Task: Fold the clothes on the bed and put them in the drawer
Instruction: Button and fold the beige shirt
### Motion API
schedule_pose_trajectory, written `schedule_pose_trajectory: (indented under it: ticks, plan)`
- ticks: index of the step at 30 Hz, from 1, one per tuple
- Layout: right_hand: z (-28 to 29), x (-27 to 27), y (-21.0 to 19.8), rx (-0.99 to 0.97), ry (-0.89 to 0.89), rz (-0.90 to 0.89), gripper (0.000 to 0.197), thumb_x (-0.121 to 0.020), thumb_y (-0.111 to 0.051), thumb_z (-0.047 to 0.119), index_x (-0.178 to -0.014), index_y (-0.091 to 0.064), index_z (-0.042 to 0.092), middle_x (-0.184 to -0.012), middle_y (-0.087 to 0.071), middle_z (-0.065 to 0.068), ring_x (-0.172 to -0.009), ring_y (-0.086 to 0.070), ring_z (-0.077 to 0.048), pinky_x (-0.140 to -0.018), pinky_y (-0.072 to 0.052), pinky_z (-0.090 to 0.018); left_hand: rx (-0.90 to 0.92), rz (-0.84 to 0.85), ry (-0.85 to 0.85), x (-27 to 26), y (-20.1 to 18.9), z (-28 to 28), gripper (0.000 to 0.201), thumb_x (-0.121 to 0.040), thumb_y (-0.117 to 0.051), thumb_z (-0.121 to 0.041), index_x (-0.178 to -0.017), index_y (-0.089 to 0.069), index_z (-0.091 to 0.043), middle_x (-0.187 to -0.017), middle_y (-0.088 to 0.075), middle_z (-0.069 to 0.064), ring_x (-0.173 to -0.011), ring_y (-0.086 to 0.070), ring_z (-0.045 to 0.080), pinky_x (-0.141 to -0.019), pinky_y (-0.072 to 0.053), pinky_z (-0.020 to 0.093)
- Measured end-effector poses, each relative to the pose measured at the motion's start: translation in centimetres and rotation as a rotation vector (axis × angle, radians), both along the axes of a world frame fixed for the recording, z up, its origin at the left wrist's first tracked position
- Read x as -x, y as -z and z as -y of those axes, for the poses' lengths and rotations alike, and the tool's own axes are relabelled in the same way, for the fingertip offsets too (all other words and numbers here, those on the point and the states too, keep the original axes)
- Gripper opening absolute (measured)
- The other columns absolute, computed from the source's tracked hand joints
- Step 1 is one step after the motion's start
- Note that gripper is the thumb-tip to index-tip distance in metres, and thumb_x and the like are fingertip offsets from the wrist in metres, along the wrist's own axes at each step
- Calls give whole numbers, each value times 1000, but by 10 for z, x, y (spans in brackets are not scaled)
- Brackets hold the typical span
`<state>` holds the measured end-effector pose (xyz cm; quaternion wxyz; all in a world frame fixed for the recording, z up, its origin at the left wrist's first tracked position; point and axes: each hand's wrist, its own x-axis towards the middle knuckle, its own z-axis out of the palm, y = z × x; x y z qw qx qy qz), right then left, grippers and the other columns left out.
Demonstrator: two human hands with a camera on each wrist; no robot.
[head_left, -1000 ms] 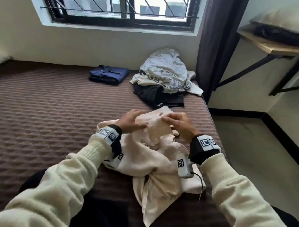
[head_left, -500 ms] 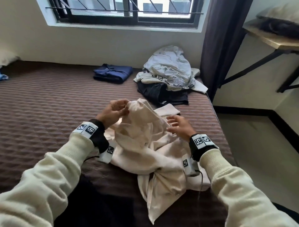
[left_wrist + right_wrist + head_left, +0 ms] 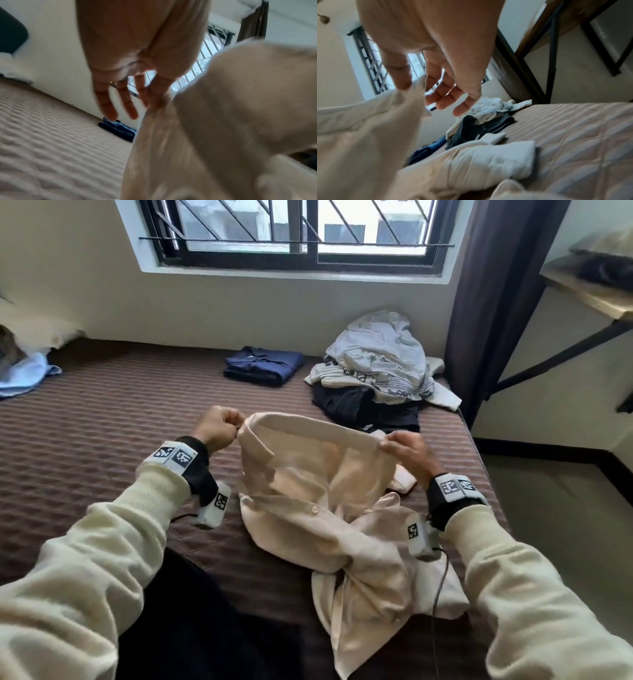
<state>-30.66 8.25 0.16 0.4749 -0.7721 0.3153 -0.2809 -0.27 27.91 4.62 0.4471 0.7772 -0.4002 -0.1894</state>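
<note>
Cream shirt (image 3: pixel 318 474) held up over the bed (image 3: pixel 102 440) by its top edge, pinched at one end by left hand (image 3: pixel 219 428) and at the other by right hand (image 3: pixel 407 450), apparently to stretch it flat for folding.

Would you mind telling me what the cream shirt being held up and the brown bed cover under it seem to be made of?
The cream shirt looks like thin woven cloth, perhaps cotton, matte: it drapes in soft creases, lets some light through, and has a small pale button. The bed cover looks like quilted padded fabric with a slight sheen: stitched lines raise a ribbed diamond pattern. Exact fibres cannot be told.
</note>
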Motion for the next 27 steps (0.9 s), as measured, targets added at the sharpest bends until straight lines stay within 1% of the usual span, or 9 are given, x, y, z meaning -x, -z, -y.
schedule_pose_trajectory:
  ticks: [2, 4, 8, 12, 15, 18, 20, 23, 27]
  plan:
    - [1, 20, -10, -16, 106, 86, 18, -91, -60, 2, -75, -60, 12, -67, -59, 6, -53, -49, 6, -55, -41, -14, -73, 8, -62, 6, 14, 3, 28, -91, -44, 13, -101, -66, -1, -78, -58, 7, -53, -52, 3, -40, -35, 6]
    - [-1, 33, -14, -43, 78, 113, 17, -91, -60, 2, -78, -58, 12, -71, -56, 1, -55, -49, 3, -54, -40, -14, -47, -49, 12, 21, 27, 10, 22, -96, -46, 4, -112, -61, 0, -85, -57, 10, -52, -54, 2, -38, -36, 7]
    - [-7, 37, -6, -65, -32, 81, 15, -92, -59, -2, -86, -60, 11, -77, -60, -2, -63, -56, -1, -60, -46, -17, -105, 76, 155, 56, 51, 35, 13, -91, -65, -16, -103, -66, -11, -89, -62, 9, -80, -60, 22, -66, -46, 25]
    - [-1, 43, 8, 3, 69, -15, 18, -90, -60, -4, -101, -65, 9, -88, -66, -11, -80, -60, -17, -75, -51, -36, -323, 311, 89, 72, 68, 51, 48, -72, -80, -40, -113, -61, -21, -109, -61, 7, -102, -58, 23, -90, -47, 34]
    - [0, 51, 15, 40, 114, -118, 29, -86, -57, -7, -98, -66, 18, -84, -65, -6, -77, -58, -17, -69, -50, -32, -510, 435, 30, 77, 81, 49, 55, -73, -76, -35, -122, -55, -20, -123, -56, 11, -115, -55, 31, -94, -47, 40]
    - [-4, 52, 19, 63, 113, -197, 41, -82, -52, -8, -92, -63, 30, -69, -57, 1, -62, -51, -15, -56, -43, -29, -495, 432, -110, 83, 96, 40, 64, -73, -76, -24, -126, -43, -12, -126, -45, 16, -114, -54, 38, -93, -46, 44]
    - [-3, 50, 22, 85, 121, -236, 38, -80, -52, -6, -86, -61, 31, -63, -53, 1, -58, -47, -14, -54, -40, -28, -475, 422, -192, 83, 102, 37, 64, -75, -75, -21, -126, -39, -7, -125, -47, 19, -113, -55, 40, -92, -45, 44]
    - [1, 45, 25, 99, 158, -318, 37, -77, -52, -4, -70, -67, 28, -73, -65, 2, -68, -55, -15, -62, -46, -28, -525, 297, -228, 77, 103, 34, 59, -76, -75, -24, -125, -46, -8, -120, -59, 19, -114, -57, 37, -90, -48, 41]
    - [7, 44, 29, 31, 209, -330, 33, -80, -52, -3, -75, -75, 20, -69, -66, 4, -55, -49, -6, -46, -36, -13, -317, -10, -324, 58, 99, 29, 37, -73, -82, -15, -107, -67, -12, -106, -68, 11, -98, -64, 27, -84, -51, 34]
